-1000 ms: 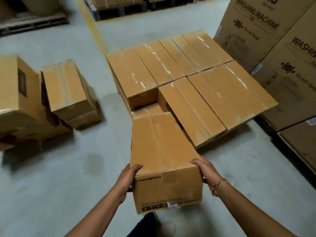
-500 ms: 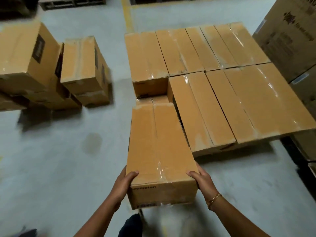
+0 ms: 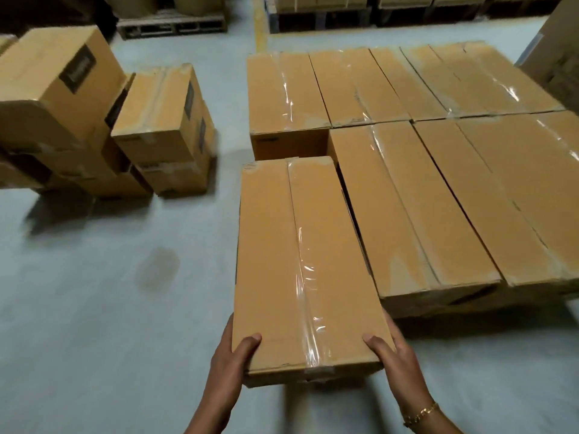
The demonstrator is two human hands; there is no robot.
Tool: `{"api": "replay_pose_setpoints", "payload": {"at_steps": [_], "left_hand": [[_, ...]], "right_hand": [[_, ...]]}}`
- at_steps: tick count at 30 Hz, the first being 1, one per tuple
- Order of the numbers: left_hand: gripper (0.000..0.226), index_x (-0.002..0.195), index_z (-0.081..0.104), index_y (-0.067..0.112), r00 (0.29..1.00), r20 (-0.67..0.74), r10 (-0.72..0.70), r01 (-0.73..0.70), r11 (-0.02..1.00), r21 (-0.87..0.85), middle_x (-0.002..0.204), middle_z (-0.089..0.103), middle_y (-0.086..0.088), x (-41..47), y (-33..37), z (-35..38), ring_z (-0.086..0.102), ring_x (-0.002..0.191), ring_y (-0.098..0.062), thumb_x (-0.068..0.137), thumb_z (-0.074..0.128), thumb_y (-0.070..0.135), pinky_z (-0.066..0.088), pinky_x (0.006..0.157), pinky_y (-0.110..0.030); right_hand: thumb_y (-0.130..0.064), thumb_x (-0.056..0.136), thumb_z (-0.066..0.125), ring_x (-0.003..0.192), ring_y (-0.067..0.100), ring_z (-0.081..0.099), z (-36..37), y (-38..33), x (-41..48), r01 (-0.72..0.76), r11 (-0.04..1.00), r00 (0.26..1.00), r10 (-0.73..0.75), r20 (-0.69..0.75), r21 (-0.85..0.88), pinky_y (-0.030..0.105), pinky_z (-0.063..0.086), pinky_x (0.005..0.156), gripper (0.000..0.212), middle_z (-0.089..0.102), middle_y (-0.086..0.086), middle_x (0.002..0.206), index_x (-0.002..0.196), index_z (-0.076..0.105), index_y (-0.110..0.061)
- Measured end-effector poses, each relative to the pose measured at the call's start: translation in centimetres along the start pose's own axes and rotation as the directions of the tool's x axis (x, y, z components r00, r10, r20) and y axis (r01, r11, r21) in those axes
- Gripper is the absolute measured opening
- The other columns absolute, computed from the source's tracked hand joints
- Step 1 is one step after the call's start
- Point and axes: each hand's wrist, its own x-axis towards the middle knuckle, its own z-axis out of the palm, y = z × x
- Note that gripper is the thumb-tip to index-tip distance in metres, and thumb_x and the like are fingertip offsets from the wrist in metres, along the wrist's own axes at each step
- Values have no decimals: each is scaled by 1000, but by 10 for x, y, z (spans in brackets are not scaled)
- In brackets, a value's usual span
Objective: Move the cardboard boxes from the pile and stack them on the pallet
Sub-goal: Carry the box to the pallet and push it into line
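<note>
Your left hand (image 3: 233,355) grips the near left corner of the box (image 3: 300,261), thumb flat on the top and the other fingers wrapped down the side, out of sight. Your right hand (image 3: 395,352) holds the near right corner the same way, thumb on top and fingers along the side wall. A gold bracelet (image 3: 419,413) sits on that wrist.

The box stretches away from both hands. Clear tape (image 3: 308,308) seals its middle seam, so its contents cannot be seen. Its near end is blurred, and you cannot tell whether its underside rests on anything.

Ahead of your right hand and off to its right lies the stack of boxes (image 3: 438,183), packed side by side in two rows, every one taped shut. The held box lies just beside the nearest box of the near row, and its far end reaches the front of a far-row box. The pallet under the stack is hidden by the boxes.

Well to the left of your left hand, a pile of boxes (image 3: 94,126) stands on the floor (image 3: 109,292). Some are tilted, their dark labels are unreadable, and the frame edge cuts the pile off.

Far beyond your right hand a large carton (image 3: 557,57) is cut off at the corner. Wooden pallets (image 3: 172,23) far ahead carry loads cropped by the top edge.
</note>
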Motion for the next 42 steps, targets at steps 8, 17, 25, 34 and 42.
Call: {"api": "replay_pose_setpoints", "payload": {"at_steps": [8, 17, 25, 34, 42], "left_hand": [[75, 144, 41, 39, 993, -61, 98, -100, 995, -25, 124, 63, 7, 41, -52, 25, 59, 106, -9, 72, 52, 57, 46, 80, -30], [63, 137, 52, 36, 972, -108, 211, -217, 975, -51, 117, 66, 9, 59, -69, 45, 61, 104, -12, 78, 58, 54, 47, 75, -28], [77, 131, 61, 32, 934, -156, 322, -337, 938, -81, 115, 70, 7, 63, -81, 45, 65, 105, -16, 63, 58, 67, 49, 79, -34], [66, 144, 50, 37, 899, -190, 395, -426, 889, -166, 123, 63, 16, 49, -92, 52, 59, 110, -7, 82, 61, 54, 47, 77, -25], [54, 149, 47, 36, 884, -206, 419, -441, 894, -79, 128, 63, 14, 71, -90, 50, 55, 111, 4, 96, 58, 46, 48, 85, -26]], "right_hand": [[-27, 95, 63, 119, 21, 51, 13, 60, 43, 110, 994, 992, -108, -59, 26, 37, 40, 93, 56, 55, -5, 130, 144, 41, -43], [-41, 88, 71, 103, 11, 57, 8, 74, 67, 283, 959, 957, -280, -82, 28, 30, 48, 74, 47, 57, -10, 119, 125, 42, -43], [-77, 66, 60, 133, 14, 47, 3, 88, 66, 469, 881, 871, -474, -129, -70, 41, 47, 103, 87, 46, -8, 144, 143, 34, -46], [-100, 57, 45, 152, 13, 6, -11, 94, 57, 497, 640, 771, -635, -40, -586, 59, 15, 119, 126, -7, -28, 162, 158, 1, -39], [-106, 56, 29, 152, 6, -16, -14, 83, 72, 426, 521, 758, -652, -23, -739, 48, -3, 123, 134, -13, -14, 167, 160, -6, -28]]}}
